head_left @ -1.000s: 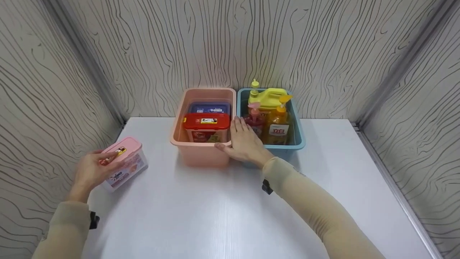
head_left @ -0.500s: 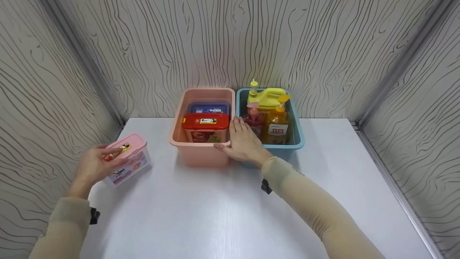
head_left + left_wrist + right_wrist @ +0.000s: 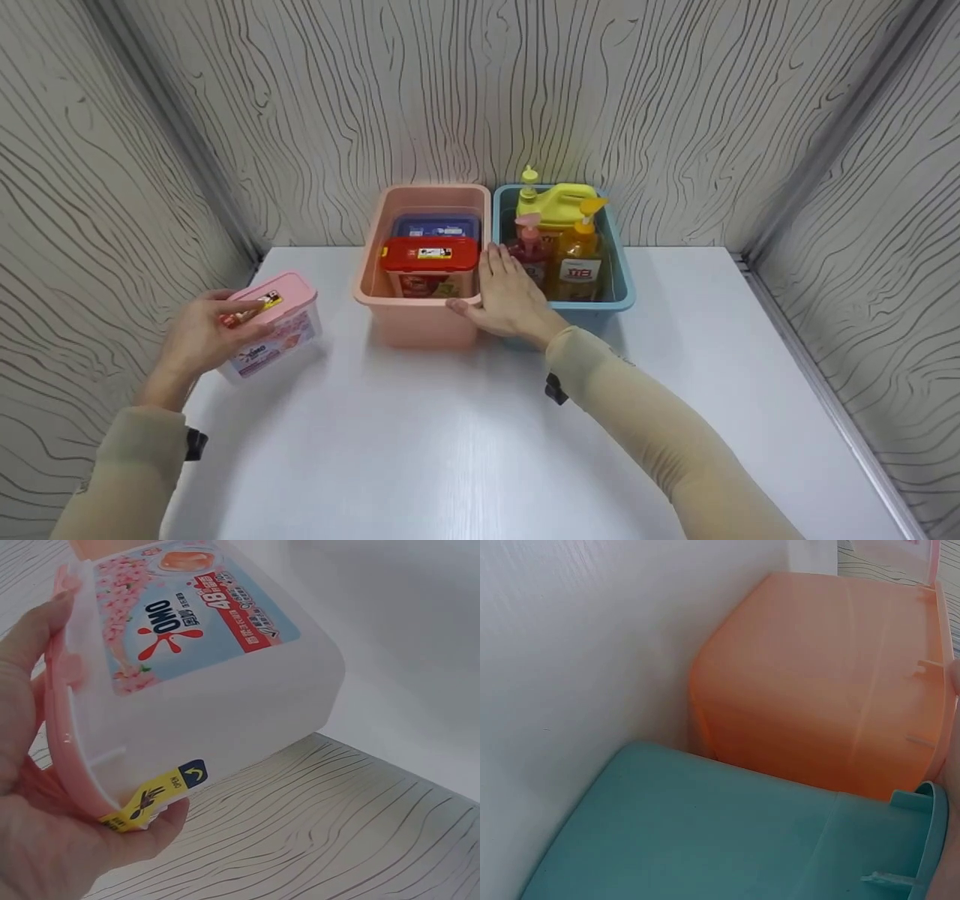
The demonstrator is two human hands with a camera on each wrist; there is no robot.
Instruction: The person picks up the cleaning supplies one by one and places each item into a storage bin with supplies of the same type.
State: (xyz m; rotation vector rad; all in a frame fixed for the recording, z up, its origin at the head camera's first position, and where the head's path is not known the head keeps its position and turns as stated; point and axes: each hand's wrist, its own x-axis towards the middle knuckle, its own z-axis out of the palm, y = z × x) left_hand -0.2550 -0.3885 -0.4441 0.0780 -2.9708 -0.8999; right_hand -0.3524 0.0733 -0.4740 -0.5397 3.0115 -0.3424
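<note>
My left hand [image 3: 196,334] grips a white tub of laundry capsules [image 3: 281,341] by its pink lid, at the left side of the table. In the left wrist view, thumb and fingers clasp opposite edges of the tub's lid, and its label [image 3: 176,611] reads OMO. Whether its base touches the table is hard to tell. My right hand [image 3: 514,296] rests, fingers straight, where the rims of a pink bin [image 3: 431,326] and a blue bin [image 3: 600,306] meet. A red-lidded tub [image 3: 431,260] and a blue-lidded container [image 3: 439,225] are inside the pink bin.
In the blue bin stand a yellow jug [image 3: 559,206], an orange pump bottle [image 3: 579,274] and a red bottle with a pink pump [image 3: 530,244]. Wood-grain panels [image 3: 450,90] enclose the white table [image 3: 465,435] at the back and both sides.
My left hand has shifted the pink-lidded tub slightly away from me and to the right, turning it a little. The right hand and both bins have stayed nearly still.
</note>
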